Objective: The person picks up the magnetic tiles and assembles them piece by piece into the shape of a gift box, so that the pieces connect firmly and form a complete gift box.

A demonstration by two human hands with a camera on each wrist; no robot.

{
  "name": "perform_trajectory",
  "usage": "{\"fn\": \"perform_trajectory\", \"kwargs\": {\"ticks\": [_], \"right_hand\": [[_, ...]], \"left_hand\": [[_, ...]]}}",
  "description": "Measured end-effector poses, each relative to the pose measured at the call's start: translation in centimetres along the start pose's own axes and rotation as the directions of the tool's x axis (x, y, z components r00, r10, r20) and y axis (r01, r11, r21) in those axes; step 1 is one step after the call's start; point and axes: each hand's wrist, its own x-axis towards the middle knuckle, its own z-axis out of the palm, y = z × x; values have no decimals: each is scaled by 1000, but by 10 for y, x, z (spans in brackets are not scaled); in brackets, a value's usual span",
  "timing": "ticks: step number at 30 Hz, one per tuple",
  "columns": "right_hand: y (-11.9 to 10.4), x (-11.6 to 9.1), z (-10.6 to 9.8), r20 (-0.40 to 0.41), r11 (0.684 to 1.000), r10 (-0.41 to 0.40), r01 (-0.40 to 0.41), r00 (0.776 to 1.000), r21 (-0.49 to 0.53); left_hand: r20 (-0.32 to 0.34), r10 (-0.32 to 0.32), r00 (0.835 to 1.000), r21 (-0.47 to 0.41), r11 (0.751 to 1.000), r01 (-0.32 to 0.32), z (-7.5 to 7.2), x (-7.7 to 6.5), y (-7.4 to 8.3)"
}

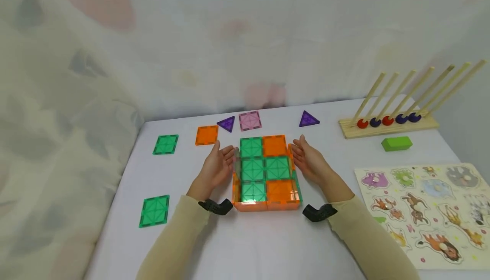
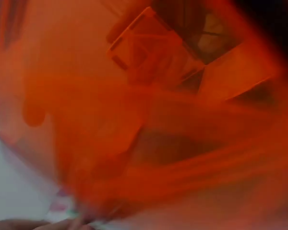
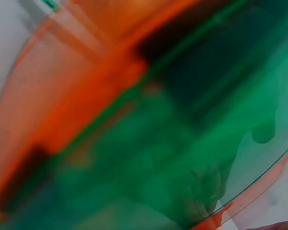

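A box-like build of translucent magnetic tiles (image 1: 252, 169) sits mid-table, its floor a patchwork of green and orange squares, with upright tiles along the left, right and near sides. My left hand (image 1: 214, 169) lies along the left wall, fingers extended and fingertips right at the wall's far part. On the opposite side my right hand (image 1: 314, 165) mirrors it, fingers extended against the right wall. Close up in the left wrist view, an orange tile (image 2: 96, 124) fills most of the picture, blurred. A blurred green tile (image 3: 206, 143) and an orange one (image 3: 81, 105) fill the right wrist view.
Loose tiles lie around: green squares (image 1: 166, 144) at left, an orange square (image 1: 207, 135), a pink square (image 1: 250, 121) and purple triangles (image 1: 309, 119) behind. At right are a wooden peg rack (image 1: 390, 126) with beads, a green block (image 1: 397, 144) and an animal puzzle board (image 1: 425, 216).
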Motion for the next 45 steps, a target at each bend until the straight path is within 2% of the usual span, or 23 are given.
{"fn": "perform_trajectory", "kwargs": {"ticks": [3, 5, 11, 15, 19, 22, 27, 33, 38, 41, 45], "right_hand": [[-7, 7, 6, 11, 1000, 23, -23, 1000, 15], [-9, 10, 9, 14, 999, 25, -25, 1000, 28], [-9, 10, 10, 2, 998, 16, -16, 1000, 68], [-7, 10, 6, 23, 995, 3, -6, 1000, 98], [-6, 10, -1, 31, 988, 28, -33, 999, 150], [-5, 9, -2, 24, 983, 43, -47, 999, 179], [-3, 10, -1, 18, 983, 30, -33, 999, 181], [0, 13, -2, 52, 981, 6, -16, 999, 193], [2, 13, -3, 104, 984, -26, 7, 994, 177], [4, 13, -4, 102, 988, -35, 19, 994, 154], [6, 13, -2, 82, 991, -34, 23, 996, 134]], "left_hand": [[-47, -41, 998, 66, 997, 44, 1, 7, 12], [-51, -59, 997, 76, 995, 63, -1, 9, 17], [-11, -90, 996, 0, 996, 90, -4, 9, 20], [17, -92, 996, -53, 994, 92, -5, 9, 18], [31, -96, 995, -59, 993, 98, -4, 9, 13], [11, -77, 997, -65, 995, 78, -4, 9, 8], [-18, -6, 1000, -44, 999, 5, -6, 11, 4], [10, 57, 998, 18, 998, -58, -6, 13, 2], [37, 80, 996, 39, 996, -81, -4, 13, -1], [48, 93, 994, 45, 994, -96, -3, 12, -3], [14, 94, 995, 98, 991, -95, -1, 10, -8]]}}
